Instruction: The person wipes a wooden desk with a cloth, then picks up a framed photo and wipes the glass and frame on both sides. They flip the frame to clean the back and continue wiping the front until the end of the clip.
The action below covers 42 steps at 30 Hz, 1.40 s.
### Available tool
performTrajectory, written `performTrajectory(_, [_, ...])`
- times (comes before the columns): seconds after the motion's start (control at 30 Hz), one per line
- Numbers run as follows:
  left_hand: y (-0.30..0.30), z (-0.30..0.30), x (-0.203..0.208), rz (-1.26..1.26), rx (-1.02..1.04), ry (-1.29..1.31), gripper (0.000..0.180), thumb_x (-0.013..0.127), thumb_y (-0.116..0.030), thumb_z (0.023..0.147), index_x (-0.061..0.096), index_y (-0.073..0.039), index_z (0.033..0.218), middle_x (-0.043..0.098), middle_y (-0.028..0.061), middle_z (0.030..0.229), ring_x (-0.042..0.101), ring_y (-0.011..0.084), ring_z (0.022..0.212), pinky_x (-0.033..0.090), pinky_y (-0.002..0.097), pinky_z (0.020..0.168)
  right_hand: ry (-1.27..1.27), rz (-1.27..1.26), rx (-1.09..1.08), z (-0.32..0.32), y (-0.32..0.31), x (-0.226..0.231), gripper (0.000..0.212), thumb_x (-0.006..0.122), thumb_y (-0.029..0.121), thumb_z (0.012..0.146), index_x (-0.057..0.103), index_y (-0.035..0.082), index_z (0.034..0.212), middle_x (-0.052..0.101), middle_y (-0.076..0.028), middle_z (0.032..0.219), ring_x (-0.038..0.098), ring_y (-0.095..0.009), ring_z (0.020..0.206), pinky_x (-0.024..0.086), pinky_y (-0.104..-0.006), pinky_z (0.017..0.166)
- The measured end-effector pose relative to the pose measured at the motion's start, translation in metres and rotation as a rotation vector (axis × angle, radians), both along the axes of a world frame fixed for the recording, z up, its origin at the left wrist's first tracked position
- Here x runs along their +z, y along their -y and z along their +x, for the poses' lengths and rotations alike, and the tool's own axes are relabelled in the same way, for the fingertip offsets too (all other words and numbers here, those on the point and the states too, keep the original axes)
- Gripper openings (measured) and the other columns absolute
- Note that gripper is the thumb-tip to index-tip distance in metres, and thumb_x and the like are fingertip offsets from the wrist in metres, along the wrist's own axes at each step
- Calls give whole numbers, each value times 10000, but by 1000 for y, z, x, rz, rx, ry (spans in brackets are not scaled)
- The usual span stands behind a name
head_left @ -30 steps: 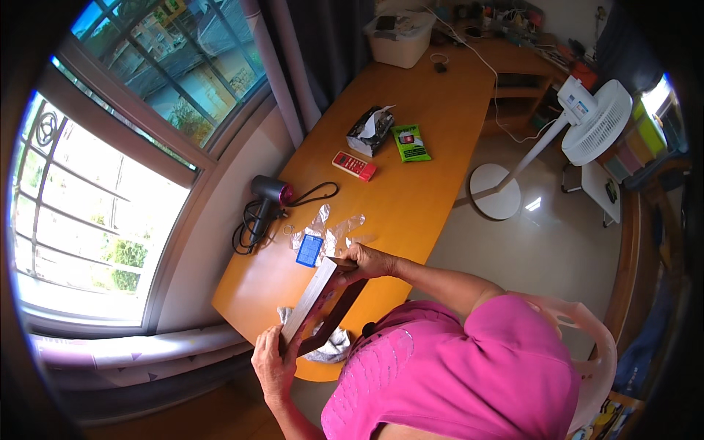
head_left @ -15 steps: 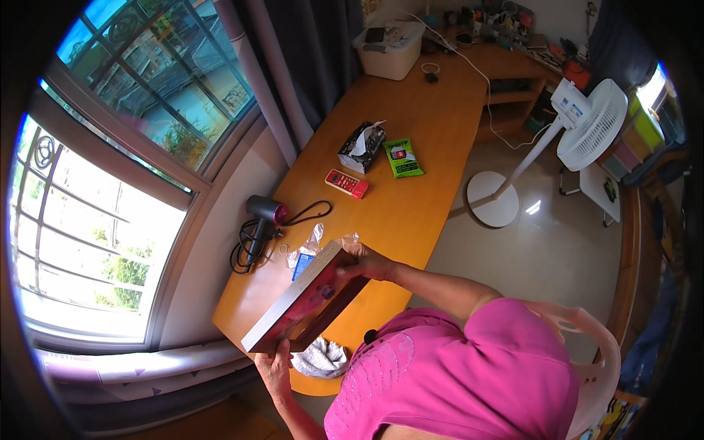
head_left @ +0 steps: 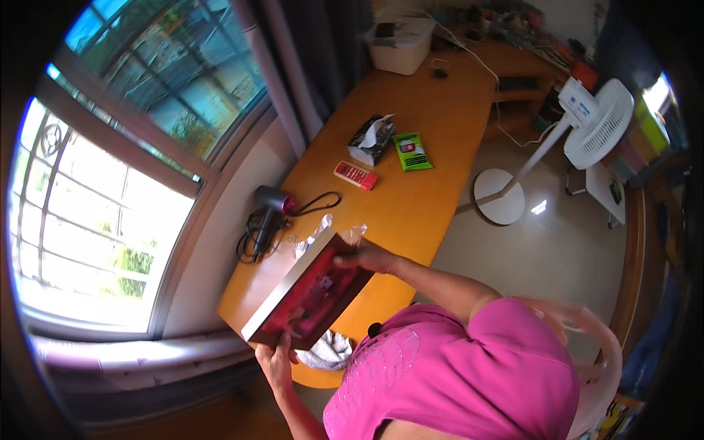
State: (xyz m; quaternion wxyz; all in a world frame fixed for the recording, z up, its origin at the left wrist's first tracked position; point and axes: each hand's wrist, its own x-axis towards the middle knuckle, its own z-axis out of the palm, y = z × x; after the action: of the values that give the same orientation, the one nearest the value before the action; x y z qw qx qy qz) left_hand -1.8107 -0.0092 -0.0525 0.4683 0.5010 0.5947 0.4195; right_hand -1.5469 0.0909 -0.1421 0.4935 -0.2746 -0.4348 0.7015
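Between both hands I hold a thick picture frame [head_left: 312, 293], tilted up above the near end of the table, with pale edges and a dark red glossy face toward me. My left hand [head_left: 276, 359] grips its lower left corner, thumb on the face. At the opposite upper corner my right hand [head_left: 369, 258] has its fingers closed round the edge. Behind the frame, crumpled clear plastic wrap [head_left: 315, 233] shows in part. Below it lies a grey cloth [head_left: 328, 353], partly hidden.
A dark hair dryer [head_left: 270, 209] with its coiled cord lies toward the window. Farther up the wooden table [head_left: 411, 213] are a red remote control [head_left: 356, 175], a tissue box [head_left: 371, 141], a green packet [head_left: 412, 152] and a white bin [head_left: 400, 50]. A white fan [head_left: 501, 196] stands right.
The frame has tipped so that more of its red face shows and less of its pale side. Both hands keep their hold. The whole view has shifted slightly.
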Motion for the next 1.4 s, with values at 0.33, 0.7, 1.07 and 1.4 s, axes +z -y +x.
performTrajectory(0.33, [10,-29,-7,-206,97,153,143,573,-97,762,557,41,796,548,83,539,476,128,326,291,218,258,-87,-241,109,-14,1,23,274,647,149,814,585,-2,1034,625,-38,921,588,-100,807,477,-234,740])
performTrajectory(0.7, [18,-70,-11,-392,73,193,221,591,-169,764,581,27,867,548,60,553,434,92,309,286,217,269,46,-384,230,-48,19,17,314,651,109,794,541,-15,1062,629,-94,922,626,-159,802,535,-296,711])
performTrajectory(1.07, [23,-84,-13,-461,112,395,156,593,-125,732,596,5,817,567,47,578,403,82,292,290,208,244,-208,-557,59,-63,27,57,369,497,378,904,559,34,1021,623,-30,821,602,-76,687,506,-197,607])
performTrajectory(1.4, [29,-80,12,-433,90,467,154,580,-132,735,594,9,796,553,51,551,379,85,282,271,216,257,-146,-316,-196,-50,29,63,289,519,276,908,557,2,992,625,-44,830,597,-96,696,497,-208,639])
